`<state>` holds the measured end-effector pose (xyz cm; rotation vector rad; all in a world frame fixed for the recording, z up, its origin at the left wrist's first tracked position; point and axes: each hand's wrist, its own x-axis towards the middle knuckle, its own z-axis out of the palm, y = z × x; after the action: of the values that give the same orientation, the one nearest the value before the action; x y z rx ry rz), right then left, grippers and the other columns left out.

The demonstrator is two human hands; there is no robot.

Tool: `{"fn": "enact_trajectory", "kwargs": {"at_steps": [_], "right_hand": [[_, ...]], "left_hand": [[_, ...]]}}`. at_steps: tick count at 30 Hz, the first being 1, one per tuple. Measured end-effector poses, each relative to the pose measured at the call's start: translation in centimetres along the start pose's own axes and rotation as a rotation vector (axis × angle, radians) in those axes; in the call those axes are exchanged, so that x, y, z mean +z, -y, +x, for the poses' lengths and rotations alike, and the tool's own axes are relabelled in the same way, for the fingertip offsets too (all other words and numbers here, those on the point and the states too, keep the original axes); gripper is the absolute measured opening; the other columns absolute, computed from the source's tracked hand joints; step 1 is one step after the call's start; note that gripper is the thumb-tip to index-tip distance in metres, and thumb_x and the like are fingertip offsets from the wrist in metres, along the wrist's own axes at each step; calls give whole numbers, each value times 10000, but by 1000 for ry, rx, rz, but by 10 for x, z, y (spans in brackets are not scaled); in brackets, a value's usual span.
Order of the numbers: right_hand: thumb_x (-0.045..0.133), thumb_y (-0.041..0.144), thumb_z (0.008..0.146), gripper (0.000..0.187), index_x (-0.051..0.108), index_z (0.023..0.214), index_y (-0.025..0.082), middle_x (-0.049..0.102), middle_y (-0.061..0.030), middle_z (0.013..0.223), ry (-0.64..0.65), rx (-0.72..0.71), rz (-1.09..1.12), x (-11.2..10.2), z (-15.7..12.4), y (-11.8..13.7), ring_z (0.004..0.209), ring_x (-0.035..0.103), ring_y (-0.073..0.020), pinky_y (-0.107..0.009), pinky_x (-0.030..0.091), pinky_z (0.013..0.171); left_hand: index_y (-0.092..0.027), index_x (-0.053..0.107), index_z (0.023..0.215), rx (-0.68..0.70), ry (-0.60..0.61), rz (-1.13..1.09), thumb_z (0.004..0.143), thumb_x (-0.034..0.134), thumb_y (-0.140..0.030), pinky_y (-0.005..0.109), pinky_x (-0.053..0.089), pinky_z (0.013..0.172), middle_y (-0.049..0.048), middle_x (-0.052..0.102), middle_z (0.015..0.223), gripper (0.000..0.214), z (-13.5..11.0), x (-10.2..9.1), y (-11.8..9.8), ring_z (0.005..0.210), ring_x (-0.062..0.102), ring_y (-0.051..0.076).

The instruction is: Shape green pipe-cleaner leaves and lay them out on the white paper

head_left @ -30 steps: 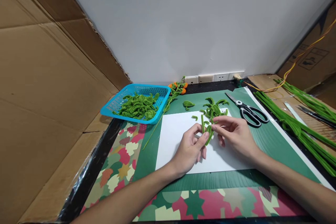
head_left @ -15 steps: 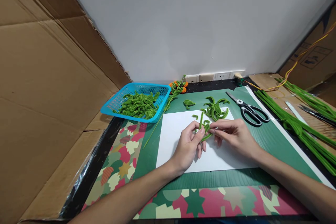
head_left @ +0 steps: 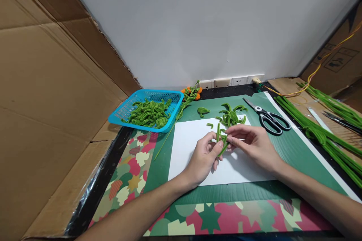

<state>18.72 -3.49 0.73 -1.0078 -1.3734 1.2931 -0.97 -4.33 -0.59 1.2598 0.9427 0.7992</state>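
The held strip [head_left: 218,131] was bright green — so were the cut leaves [head_left: 233,116]. The paper [head_left: 183,150] was plain white, the mat [head_left: 299,154] deep green, the border [head_left: 209,218] jumbled with pink-red, cream and green shapes — stars included. Basket [head_left: 175,115]: turquoise. Flowers [head_left: 198,96]: orange. Scissors handles [head_left: 270,123]: black and grey.

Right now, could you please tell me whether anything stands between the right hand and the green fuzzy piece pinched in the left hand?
Nothing visible does: the right hand has its fingers right at the green fuzzy piece, which the left hand pinches. The white sheet lies beneath, and the scissors lie off to the right.
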Motion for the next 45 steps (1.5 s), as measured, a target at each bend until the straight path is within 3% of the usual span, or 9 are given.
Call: {"fn": "enact_trajectory", "kwargs": {"at_steps": [13,22,27,32,45], "right_hand": [[846,372,860,253,775,1020,189,808,-74,897,7,-21,55,-1,-2,-1,724,777,-198,-331,682,718],[779,418,910,246,771,994,186,789,-61,887,1,3,-46,-4,0,2,673,730,-179,-314,607,667],[719,460,951,291,744,861,184,720,-22,716,100,52,-97,-5,0,0,601,619,-149,-288,507,619],[730,456,952,286,718,847,191,662,7,618,136,64,-74,-5,-2,-1,607,615,-159,-293,484,654],[802,417,891,249,722,844,187,679,9,628,159,74,0,-6,-2,0,549,606,-137,-263,488,591]], "left_hand": [[-202,544,994,18,19,37,1015,610,-567,161,367,386,-57,570,639,371,0,2,1,411,465,64],[-196,543,1021,45,23,-87,1021,622,-515,151,406,352,-2,638,904,329,1,4,-1,484,577,62],[-198,543,1027,51,20,-101,1009,656,-479,134,379,337,-19,627,881,304,1,3,-1,455,552,46],[-200,529,1006,34,18,-116,1010,654,-483,133,371,328,-36,608,836,309,2,2,1,428,537,42],[-210,459,955,32,76,-188,992,694,-446,114,273,367,-61,537,828,335,3,3,-3,449,383,2]]}}
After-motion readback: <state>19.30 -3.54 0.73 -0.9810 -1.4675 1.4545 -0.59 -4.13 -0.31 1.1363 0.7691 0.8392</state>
